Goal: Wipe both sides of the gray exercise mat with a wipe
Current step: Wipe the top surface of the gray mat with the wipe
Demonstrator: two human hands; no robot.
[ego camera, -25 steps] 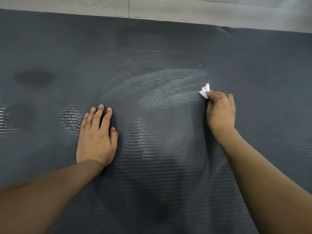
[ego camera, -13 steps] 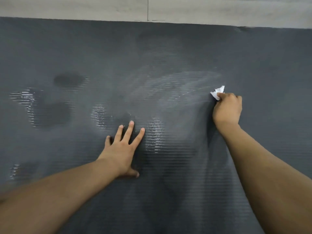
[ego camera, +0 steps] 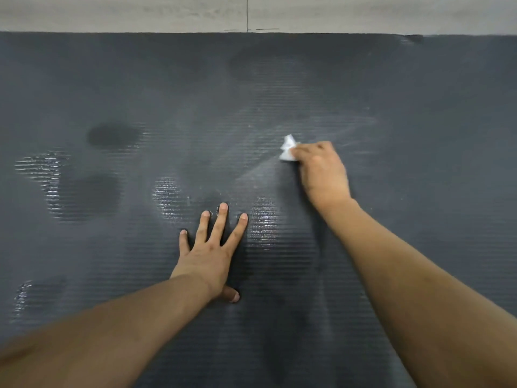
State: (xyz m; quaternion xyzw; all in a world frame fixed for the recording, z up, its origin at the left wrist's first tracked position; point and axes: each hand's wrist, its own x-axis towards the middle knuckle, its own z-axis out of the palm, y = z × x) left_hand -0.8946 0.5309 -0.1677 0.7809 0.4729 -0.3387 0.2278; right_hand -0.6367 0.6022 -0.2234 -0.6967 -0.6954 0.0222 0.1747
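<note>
The right grip [ego camera: 321, 169] is closed round a crumpled white wipe [ego camera: 287, 149], which is pressed onto the gray exercise mat [ego camera: 279, 79] spread over the floor [ego camera: 140, 12]. The left grip [ego camera: 209, 253] is laid flat on the mat, fingers spread. The upper face is judged part-wiped; further strokes under steady pressure are called for. No container is seen.

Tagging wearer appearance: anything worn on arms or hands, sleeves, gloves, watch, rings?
Nothing worn shows. The left hand and right hand are bare: no gloves, rings or watch. Both forearms are bare to the frame edge, no sleeves. The right hand is slightly blurred.
</note>
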